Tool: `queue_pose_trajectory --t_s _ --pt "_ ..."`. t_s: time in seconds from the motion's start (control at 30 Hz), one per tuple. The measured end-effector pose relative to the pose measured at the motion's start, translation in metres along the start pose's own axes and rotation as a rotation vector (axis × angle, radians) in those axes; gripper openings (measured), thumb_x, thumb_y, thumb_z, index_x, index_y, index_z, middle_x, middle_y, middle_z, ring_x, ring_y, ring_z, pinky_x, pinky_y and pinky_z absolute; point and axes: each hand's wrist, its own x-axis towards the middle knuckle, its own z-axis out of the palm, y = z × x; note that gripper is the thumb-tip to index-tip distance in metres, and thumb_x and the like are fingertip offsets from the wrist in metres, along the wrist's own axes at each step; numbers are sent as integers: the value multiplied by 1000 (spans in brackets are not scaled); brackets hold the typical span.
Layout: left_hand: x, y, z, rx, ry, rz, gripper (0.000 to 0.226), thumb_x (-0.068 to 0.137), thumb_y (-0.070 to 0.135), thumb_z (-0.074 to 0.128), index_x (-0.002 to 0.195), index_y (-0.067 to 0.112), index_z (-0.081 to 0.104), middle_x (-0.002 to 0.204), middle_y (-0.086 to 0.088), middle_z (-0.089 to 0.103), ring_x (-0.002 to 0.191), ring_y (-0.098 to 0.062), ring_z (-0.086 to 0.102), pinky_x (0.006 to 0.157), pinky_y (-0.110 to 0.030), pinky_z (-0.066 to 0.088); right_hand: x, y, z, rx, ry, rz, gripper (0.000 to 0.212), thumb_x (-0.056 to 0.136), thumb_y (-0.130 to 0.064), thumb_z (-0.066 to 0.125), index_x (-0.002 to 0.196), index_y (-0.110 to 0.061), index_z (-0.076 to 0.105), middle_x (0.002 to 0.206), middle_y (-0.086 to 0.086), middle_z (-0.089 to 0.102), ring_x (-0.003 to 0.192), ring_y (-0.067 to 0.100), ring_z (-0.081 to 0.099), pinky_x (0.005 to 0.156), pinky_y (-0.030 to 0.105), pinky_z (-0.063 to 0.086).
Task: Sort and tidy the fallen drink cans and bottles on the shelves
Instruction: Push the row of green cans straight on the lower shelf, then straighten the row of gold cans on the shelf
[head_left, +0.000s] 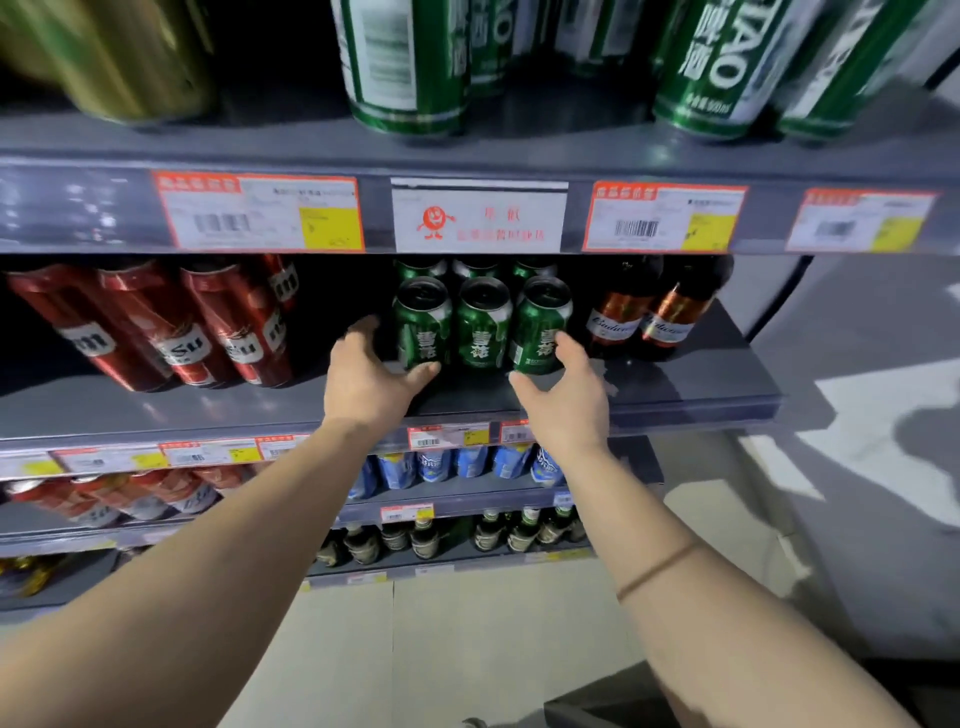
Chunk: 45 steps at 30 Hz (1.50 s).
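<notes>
Now, green cans (480, 327): upright row on the middle shelf (675, 395), fronts aligned.
Left hand (371, 376): fingers spread, cupping the left can — I judge squaring.
Right hand (563, 397): fingers spread against the right can.

Dim aisle, shelf interiors near black. Glare on price tags (258, 213). Gold can (111, 54) top left motion-blurred. Wide-angle bending at edges; bright floor (883, 415) patches right.
</notes>
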Motion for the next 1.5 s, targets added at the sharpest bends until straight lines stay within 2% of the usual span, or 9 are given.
queue_pose_trajectory --t_s 0.2,0.43,0.57,0.83,0.97,1.17,1.3,1.4,1.5 --pt "-43 39 -66 -4 -6 103 60 81 40 75 129 9 56 129 -5 61 120 -20 56 97 -28 43 -53 -70 -6 16 -187 -256 42 90 -34 65 129 -21 59 128 -6 62 117 13 57 93 24 42" --pt "-64 58 -172 -32 140 264 17 89 28 65 103 19 68 94 8 70 90 -14 67 81 -30 53 -108 -180 5 105 -130 -562 14 88 -25 66 101 -23 71 86 -17 65 82 1 61 78 20 49" --pt "-61 66 -233 -66 223 327 4 88 21 65 91 22 68 83 9 70 82 -10 66 78 -27 52 -128 -234 18 183 -93 -659 10 87 -22 67 97 -23 70 81 -14 66 76 -1 60 71 11 46" --pt "-29 69 -304 -76 360 360 36 85 34 72 116 20 61 110 8 63 102 -7 58 91 -29 49 -117 -293 25 293 252 -525 47 87 -31 68 130 -25 49 117 -6 53 92 8 56 76 26 45" --pt "-3 65 -327 -62 574 283 71 75 41 79 135 19 46 133 1 49 124 -16 45 103 -34 40 -95 -302 19 204 198 -398 76 85 -42 68 147 -24 28 144 1 38 114 20 54 87 36 46" --pt "32 55 -345 -177 384 196 116 59 52 87 149 16 23 148 -4 39 137 -23 37 110 -46 38 -81 -312 28 -57 196 -314 70 75 -58 68 130 -23 41 116 0 58 104 27 57 89 47 49" --pt "41 51 -362 -266 295 182 101 65 35 88 145 14 32 128 9 49 117 -11 49 99 -29 42 -81 -313 29 -67 190 -286 65 74 -59 70 121 -24 44 113 0 61 103 27 58 89 46 49" --pt "45 49 -369 -287 305 155 84 68 26 87 139 12 43 115 6 57 100 -11 55 84 -24 44 -97 -313 34 134 419 -336 74 72 -45 79 132 -19 44 124 8 54 110 28 53 93 46 46" --pt "45 50 -369 -171 328 203 76 68 30 87 132 12 50 109 5 60 93 -9 54 81 -23 43 -130 -327 52 291 452 -607 41 77 -29 77 110 -24 54 100 -8 55 90 14 55 74 26 46"
